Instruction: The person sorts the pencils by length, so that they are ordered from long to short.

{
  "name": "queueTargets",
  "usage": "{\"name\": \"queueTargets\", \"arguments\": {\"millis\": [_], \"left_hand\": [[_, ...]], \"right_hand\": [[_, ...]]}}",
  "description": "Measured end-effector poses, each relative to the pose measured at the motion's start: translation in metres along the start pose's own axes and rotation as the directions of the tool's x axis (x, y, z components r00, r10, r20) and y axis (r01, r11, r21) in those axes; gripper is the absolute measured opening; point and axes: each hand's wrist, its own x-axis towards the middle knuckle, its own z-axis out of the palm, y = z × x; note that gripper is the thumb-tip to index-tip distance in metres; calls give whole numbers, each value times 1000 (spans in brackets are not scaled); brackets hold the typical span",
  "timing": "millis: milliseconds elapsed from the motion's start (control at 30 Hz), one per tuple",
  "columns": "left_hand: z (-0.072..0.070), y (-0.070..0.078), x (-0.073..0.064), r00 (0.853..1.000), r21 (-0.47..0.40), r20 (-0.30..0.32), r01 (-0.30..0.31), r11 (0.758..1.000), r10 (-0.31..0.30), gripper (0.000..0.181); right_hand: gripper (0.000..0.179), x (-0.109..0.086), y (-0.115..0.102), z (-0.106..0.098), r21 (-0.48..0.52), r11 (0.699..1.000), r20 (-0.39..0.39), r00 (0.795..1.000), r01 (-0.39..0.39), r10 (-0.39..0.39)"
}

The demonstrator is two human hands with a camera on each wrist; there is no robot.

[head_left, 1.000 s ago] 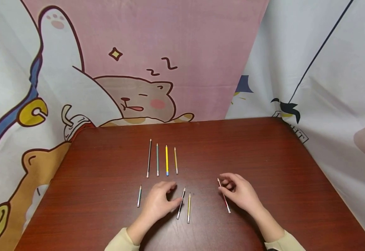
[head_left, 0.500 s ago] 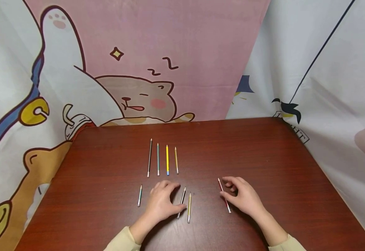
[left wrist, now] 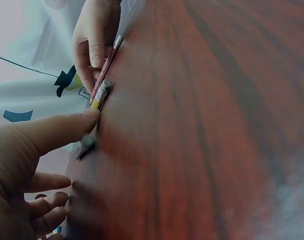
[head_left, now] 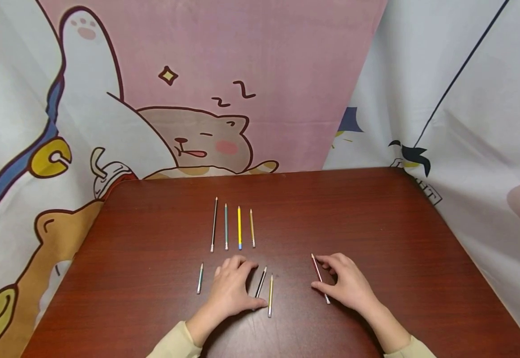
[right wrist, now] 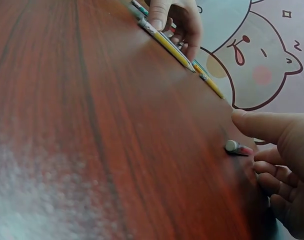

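Observation:
My left hand (head_left: 230,286) spreads over a black pencil (head_left: 261,281) in the head view, fingers on its far left side. Its thumb crosses the black pencil's lower end and comes close to a yellow-striped pencil (head_left: 271,294). On the right, my right hand (head_left: 349,279) has thumb and fingers apart around a red pencil (head_left: 317,268) lying on the table. From the right wrist, the red pencil's eraser end (right wrist: 237,147) shows between thumb and curved fingers, with a gap to the thumb. A short teal pencil (head_left: 200,278) lies left of my left hand.
Farther back on the brown table (head_left: 354,214) lie a long black pencil (head_left: 214,223), a teal one (head_left: 226,226), a yellow one (head_left: 239,226) and a gold one (head_left: 252,228), side by side. A cartoon-printed cloth (head_left: 287,89) hangs behind the table.
My left thumb has moved right across the black pencil, its hand opening wider. My right thumb has slid nearer me along the red pencil, away from the fingers. The pencils lie as before.

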Motion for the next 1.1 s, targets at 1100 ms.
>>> {"name": "queueTargets", "arguments": {"millis": [1100], "left_hand": [[2, -14, 2, 989, -181, -100, -126, 975, 110, 40]], "right_hand": [[33, -1, 3, 4, -15, 1000, -104, 994, 27, -28]]}}
